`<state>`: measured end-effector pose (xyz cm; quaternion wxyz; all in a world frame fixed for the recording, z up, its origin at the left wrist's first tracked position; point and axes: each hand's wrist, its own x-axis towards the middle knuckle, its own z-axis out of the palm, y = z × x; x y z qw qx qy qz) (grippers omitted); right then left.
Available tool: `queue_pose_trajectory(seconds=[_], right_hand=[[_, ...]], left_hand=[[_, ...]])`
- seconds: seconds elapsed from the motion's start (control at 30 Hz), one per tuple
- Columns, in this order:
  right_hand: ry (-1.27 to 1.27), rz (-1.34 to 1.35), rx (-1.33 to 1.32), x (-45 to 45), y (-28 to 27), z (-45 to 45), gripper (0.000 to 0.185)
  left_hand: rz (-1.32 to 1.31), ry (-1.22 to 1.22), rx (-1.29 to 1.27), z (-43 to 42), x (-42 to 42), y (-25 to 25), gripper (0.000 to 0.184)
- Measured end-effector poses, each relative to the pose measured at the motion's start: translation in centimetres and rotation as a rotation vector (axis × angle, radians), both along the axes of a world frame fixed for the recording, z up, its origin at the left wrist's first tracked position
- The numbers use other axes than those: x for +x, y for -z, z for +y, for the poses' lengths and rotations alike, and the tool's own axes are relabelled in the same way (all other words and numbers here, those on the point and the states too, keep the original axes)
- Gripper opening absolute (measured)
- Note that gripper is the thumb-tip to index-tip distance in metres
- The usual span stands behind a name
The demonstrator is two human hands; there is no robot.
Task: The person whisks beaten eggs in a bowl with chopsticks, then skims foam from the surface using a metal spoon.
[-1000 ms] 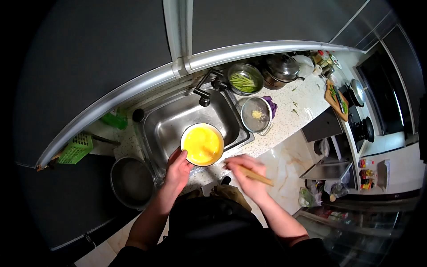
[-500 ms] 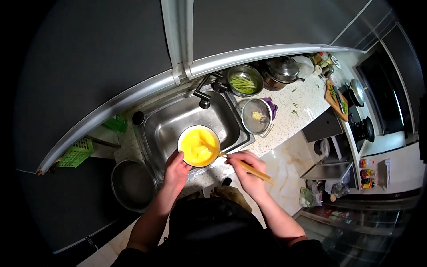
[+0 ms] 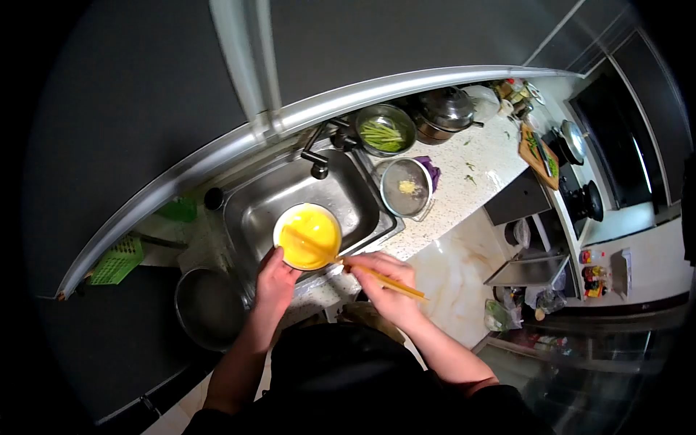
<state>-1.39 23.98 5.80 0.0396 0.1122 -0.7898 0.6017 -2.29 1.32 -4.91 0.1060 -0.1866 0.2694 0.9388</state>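
Observation:
A round bowl of bright yellow liquid (image 3: pixel 307 235) is held over the front edge of the metal sink (image 3: pixel 272 201). My left hand (image 3: pixel 275 280) grips its lower left rim, thumb on the edge. Chopsticks (image 3: pixel 391 283) are in my right hand (image 3: pixel 382 283), with fingers closed round them. Their far ends reach over the bowl's right rim into the liquid, where the tips are blurred.
The tap (image 3: pixel 316 161) stands behind the sink. To the right are a bowl of green stalks (image 3: pixel 382 133), a strainer-like round container (image 3: pixel 406 187), and a lidded pot (image 3: pixel 444 109). A dark basin (image 3: pixel 210 309) lies left, a cutting board (image 3: pixel 537 161) far right.
The camera view has shifted, so the surroundings appear farther left. Both hands still hold the bowl and chopsticks, and the chopsticks' position in the yellow liquid has changed.

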Motion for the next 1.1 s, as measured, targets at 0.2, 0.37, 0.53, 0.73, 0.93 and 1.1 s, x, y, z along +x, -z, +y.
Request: queue_pose_trajectory(seconds=[0.2, 0.37, 0.53, 0.73, 0.93, 1.1], right_hand=[[0.008, 0.085, 0.019, -0.7, -0.6, -0.1, 0.016], [-0.061, 0.074, 0.008, -0.5, -0.9, 0.0, 0.017], [-0.133, 0.022, -0.021, -0.8, -0.4, 0.5, 0.017], [0.001, 0.032, -0.011, -0.5, -0.1, 0.3, 0.017], [-0.118, 0.026, -0.052, -0.5, -0.5, 0.4, 0.019], [-0.020, -0.026, -0.003, -0.3, -0.7, 0.1, 0.015]], left_hand=[[0.062, 0.028, -0.056, -0.1, -0.3, -0.1, 0.039], [0.078, 0.057, -0.074, -0.2, -0.1, 0.0, 0.044], [0.087, 0.056, -0.082, -0.3, -0.1, 0.0, 0.045], [0.095, 0.049, -0.083, -0.2, 0.1, 0.0, 0.046], [0.080, 0.048, -0.092, 0.1, 0.0, -0.2, 0.045], [0.058, 0.035, -0.047, 0.0, 0.1, 0.0, 0.040]])
